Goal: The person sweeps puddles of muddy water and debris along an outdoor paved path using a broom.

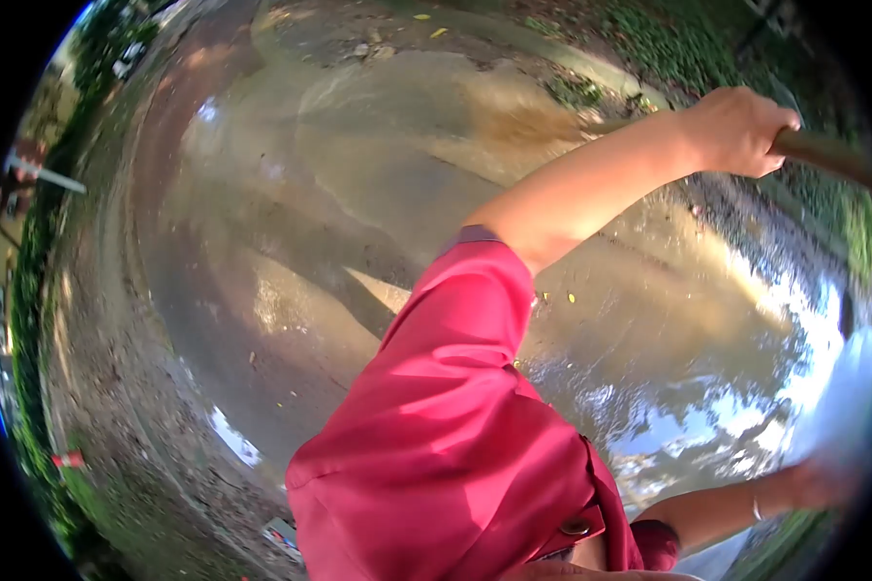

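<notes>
My left hand (736, 131) is closed around a long wooden handle (824, 155) at the upper right, the arm in a red sleeve (465, 320) reaching across the view. Beyond the forearm the handle runs down to a brown, fan-shaped blur (523, 118) at the water; whether this is bristles or muddy splash I cannot make out. At the lower right my right hand (828, 479) is smeared by motion near the view's edge, a thin band (757, 505) on its wrist. Its fingers cannot be read. Muddy water (358, 174) spreads over the ground beneath both arms.
A pale kerb (610, 73) borders the water at the top, with green plants (669, 44) and leaf litter behind it. Along the left lies a rough dirt strip (97, 339) beside a hedge (34, 320). A small red object (68, 460) stands there. Sky reflections glare at right.
</notes>
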A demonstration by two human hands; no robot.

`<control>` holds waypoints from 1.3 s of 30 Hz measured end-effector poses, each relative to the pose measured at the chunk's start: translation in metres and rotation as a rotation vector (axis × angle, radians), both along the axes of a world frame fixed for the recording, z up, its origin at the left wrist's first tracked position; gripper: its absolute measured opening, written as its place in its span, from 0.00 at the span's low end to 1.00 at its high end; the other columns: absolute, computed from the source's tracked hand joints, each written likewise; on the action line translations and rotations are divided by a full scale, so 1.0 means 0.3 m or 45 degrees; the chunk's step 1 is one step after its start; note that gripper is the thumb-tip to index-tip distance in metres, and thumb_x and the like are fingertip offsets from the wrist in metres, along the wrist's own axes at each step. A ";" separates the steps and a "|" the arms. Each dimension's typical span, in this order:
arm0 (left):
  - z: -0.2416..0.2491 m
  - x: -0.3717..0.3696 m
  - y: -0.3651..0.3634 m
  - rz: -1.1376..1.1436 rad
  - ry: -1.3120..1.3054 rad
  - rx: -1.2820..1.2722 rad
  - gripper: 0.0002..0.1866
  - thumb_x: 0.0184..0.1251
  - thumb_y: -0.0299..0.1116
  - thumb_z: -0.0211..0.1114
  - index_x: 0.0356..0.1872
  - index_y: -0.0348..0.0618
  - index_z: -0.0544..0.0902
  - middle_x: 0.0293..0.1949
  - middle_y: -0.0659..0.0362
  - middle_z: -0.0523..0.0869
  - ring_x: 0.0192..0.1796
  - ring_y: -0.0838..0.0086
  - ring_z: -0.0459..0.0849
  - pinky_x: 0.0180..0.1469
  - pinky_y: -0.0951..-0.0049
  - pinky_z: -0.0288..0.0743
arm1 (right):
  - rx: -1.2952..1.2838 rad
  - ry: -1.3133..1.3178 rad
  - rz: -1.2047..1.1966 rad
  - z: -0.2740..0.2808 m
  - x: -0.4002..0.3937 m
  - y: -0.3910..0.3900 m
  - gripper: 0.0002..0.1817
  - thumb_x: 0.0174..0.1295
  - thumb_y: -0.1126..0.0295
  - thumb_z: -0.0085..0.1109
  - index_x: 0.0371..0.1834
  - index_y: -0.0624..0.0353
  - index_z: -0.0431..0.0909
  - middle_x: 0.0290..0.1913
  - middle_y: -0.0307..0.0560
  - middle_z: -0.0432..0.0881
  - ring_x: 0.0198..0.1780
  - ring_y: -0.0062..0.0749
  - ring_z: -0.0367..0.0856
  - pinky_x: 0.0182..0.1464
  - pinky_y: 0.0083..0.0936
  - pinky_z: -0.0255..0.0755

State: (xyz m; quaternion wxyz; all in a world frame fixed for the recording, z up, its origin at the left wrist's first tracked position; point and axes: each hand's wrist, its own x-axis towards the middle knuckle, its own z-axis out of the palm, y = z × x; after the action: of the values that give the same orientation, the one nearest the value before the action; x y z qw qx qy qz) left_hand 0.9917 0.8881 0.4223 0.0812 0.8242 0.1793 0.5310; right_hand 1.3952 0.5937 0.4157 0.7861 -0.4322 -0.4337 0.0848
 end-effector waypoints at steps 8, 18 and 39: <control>-0.241 -0.442 -0.191 -0.455 -0.321 -0.739 0.09 0.58 0.28 0.62 0.22 0.42 0.72 0.22 0.61 0.78 0.24 0.78 0.80 0.27 0.78 0.79 | -1.087 0.851 1.015 -0.829 -0.924 0.332 0.24 0.62 0.51 0.52 0.48 0.61 0.69 0.48 0.49 0.73 0.47 0.37 0.73 0.54 0.40 0.68; -0.336 -1.351 -0.549 -0.313 -1.116 -0.696 0.07 0.56 0.23 0.62 0.34 0.41 0.74 0.30 0.59 0.76 0.32 0.75 0.75 0.33 0.75 0.69 | -1.174 1.732 1.343 -1.225 -1.854 0.721 0.42 0.54 0.39 0.54 0.57 0.66 0.58 0.52 0.58 0.68 0.52 0.47 0.69 0.59 0.47 0.64; -0.642 -2.349 0.012 -0.351 -1.355 -1.301 0.07 0.59 0.27 0.57 0.24 0.43 0.68 0.20 0.63 0.69 0.25 0.76 0.68 0.38 0.69 0.66 | -1.809 0.449 0.970 -1.782 -2.339 1.301 0.13 0.54 0.82 0.48 0.41 0.54 0.71 0.37 0.42 0.76 0.44 0.29 0.74 0.42 0.28 0.77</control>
State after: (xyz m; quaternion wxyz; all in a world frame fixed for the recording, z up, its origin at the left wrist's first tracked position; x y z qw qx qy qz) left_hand 0.2870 0.8917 0.2298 0.5951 0.3310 0.2353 0.6935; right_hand 0.6936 0.9840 -0.1189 0.2992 -0.6299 -0.2637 0.6664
